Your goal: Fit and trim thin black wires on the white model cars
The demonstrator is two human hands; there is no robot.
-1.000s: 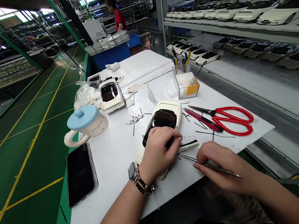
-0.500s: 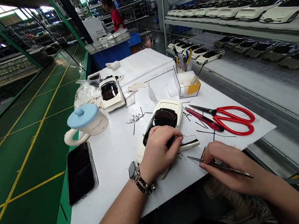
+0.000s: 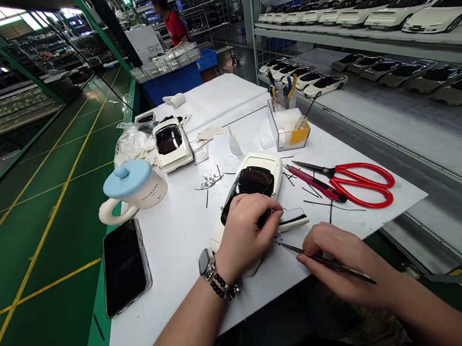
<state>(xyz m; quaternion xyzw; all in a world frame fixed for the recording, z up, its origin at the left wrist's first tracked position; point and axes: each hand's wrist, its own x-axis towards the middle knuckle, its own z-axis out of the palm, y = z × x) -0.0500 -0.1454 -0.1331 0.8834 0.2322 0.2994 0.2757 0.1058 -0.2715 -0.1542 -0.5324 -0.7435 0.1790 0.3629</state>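
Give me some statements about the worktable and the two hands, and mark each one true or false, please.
1. The left hand rests on the white model car. True.
2. The right hand holds the red scissors. False: it holds tweezers; the scissors lie on the table.
3. The mug has a blue lid. True.
4. The phone lies right of the scissors. False: it lies at the table's left edge.
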